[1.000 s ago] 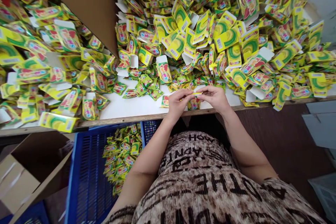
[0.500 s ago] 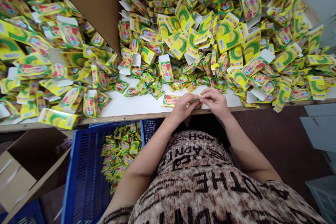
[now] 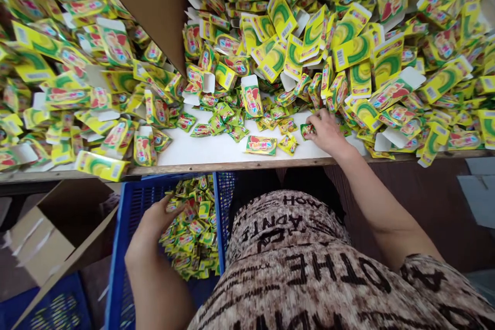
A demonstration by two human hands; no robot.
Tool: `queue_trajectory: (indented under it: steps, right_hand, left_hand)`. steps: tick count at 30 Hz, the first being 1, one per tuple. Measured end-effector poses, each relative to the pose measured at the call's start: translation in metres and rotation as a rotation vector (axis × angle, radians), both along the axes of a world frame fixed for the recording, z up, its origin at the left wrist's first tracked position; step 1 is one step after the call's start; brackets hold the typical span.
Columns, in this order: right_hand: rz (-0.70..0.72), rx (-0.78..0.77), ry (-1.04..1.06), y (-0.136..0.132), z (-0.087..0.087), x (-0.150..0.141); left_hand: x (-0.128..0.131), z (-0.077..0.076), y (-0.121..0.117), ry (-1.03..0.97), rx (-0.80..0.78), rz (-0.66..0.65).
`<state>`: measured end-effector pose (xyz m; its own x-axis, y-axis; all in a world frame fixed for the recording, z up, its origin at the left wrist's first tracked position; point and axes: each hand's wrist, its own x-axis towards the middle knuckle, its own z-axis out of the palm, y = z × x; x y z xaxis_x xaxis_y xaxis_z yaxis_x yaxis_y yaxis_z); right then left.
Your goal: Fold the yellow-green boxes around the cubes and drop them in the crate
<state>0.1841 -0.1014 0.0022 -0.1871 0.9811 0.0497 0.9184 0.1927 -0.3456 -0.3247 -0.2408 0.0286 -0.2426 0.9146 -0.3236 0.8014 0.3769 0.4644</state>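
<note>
My left hand (image 3: 152, 224) hangs over the blue crate (image 3: 124, 247) below the table edge, fingers loosely spread above the heap of small yellow-green packets (image 3: 193, 232) inside it; nothing shows in its grip. My right hand (image 3: 327, 131) rests on the white tabletop (image 3: 216, 149), its fingers curled onto a small green sachet (image 3: 307, 131) at the foot of the big pile. A flat yellow-green packet (image 3: 261, 145) and a small sachet (image 3: 289, 144) lie loose on the table just left of that hand.
Piles of yellow-green cartons (image 3: 348, 46) and sachets cover the table's back and both sides. A brown cardboard sheet (image 3: 150, 5) stands at the upper left. An open cardboard box (image 3: 50, 232) sits on the floor left of the crate.
Both hands were together at the table edge working one packet. The left hand has dropped down into the blue crate; the right hand has reached forward to the pile.
</note>
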Motion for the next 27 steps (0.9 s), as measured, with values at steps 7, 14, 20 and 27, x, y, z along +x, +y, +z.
queue_trajectory:
  steps: [7, 14, 20, 27]
  right_hand:
    - [-0.258, -0.002, 0.311, -0.003, 0.016, 0.027]
    - [-0.564, 0.120, 0.354, -0.028, 0.014, 0.054]
    - [-0.299, -0.160, 0.393, -0.021, 0.007, 0.012]
    - [0.444, -0.296, 0.227, 0.011, 0.037, -0.041]
  left_hand:
    - [0.109, 0.013, 0.041, -0.408, 0.321, -0.180]
    - [0.214, -0.016, 0.123, -0.099, 0.355, -0.694]
    - [0.198, -0.019, 0.120, -0.003, 0.298, -0.548]
    - [0.183, -0.018, 0.113, -0.142, 0.446, -0.285]
